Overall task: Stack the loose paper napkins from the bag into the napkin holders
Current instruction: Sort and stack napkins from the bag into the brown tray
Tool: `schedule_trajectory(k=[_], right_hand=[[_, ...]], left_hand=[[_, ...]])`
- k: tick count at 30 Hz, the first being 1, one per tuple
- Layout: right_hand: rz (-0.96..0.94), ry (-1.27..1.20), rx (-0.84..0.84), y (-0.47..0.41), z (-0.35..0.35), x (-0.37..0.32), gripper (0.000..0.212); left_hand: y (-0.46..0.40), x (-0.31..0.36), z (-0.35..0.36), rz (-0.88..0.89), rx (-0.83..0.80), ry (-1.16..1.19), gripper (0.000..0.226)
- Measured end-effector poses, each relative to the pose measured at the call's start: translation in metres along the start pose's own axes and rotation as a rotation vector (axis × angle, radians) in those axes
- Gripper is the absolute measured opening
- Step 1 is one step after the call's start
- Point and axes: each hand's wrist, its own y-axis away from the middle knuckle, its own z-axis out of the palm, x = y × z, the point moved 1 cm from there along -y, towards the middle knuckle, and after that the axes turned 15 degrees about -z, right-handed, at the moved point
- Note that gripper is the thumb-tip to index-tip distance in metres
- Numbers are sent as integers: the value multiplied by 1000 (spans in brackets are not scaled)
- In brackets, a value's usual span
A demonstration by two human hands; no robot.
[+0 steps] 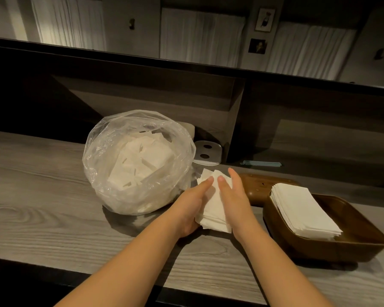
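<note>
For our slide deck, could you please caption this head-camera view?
Both hands, left and right, square a napkin bundle between the bag and a filled wooden holder.

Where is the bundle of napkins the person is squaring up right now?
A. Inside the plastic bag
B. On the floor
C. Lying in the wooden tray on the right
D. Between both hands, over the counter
D: the left hand and right hand press the napkin bundle between them above the counter, beside the plastic bag and short of the wooden tray.
</note>
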Motion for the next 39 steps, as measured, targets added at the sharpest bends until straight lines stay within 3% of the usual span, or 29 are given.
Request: schedule_trajectory(k=[4,9,12,14,19,22,25,29,33,36,39], right_hand=[[56,-61,16,-2,-6,-2,63],[-4,-69,95,-1,-22,4,54],[-64,-99,162,0,-29,7,52],[-70,-97,134,2,-31,9,51],[-10,-22,56,1,-28,16,53],[-96,-7,58,1,-29,17,57],[-146,79,-78,2,-30,18,73],[-233,104,-119,3,-34,19,70],[-381,104,-32,4,-35,18,62],[-261,61,-43,0,-35,23,73],[-174,172,-112,-1,-32,26,84]], left_hand=[[2,4,-9,65,23,-246,27],[5,10,-19,43,88,-374,33],[4,11,-22,226,324,-348,42],[3,9,-23,365,381,-371,45],[-1,4,-25,424,332,-640,68],[4,3,-25,474,204,-722,91],[8,4,-25,417,137,-834,108],[9,3,-25,478,191,-772,103],[8,3,-27,621,303,-673,75],[4,4,-30,607,327,-677,78],[5,5,-30,542,293,-751,92]])
